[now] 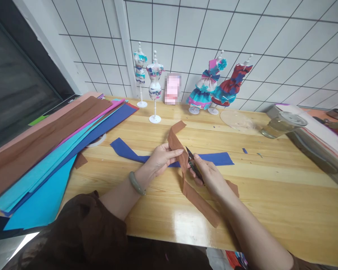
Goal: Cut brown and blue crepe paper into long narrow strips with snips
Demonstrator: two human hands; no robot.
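Observation:
My left hand [162,159] pinches a long brown crepe paper strip [199,205] between thumb and fingers near the middle of the table. One end of the strip points up and away; the other trails down onto the wood toward my right arm. Closed in my right hand [210,171] is a pair of small black scissors [196,169], its dark tip right beside the strip's edge. Whether the blades touch the paper I cannot tell. A dark blue paper strip [221,158] lies across the table beneath both hands. Another brown paper piece [233,187] shows partly behind my right forearm.
Stacked crepe paper sheets [59,127] cover the left side. Along the wall stand two painted dress forms [154,80] and two in paper dresses [204,90]. At right are a cup of liquid [280,125], a white box [307,142] and small blue scraps [244,150].

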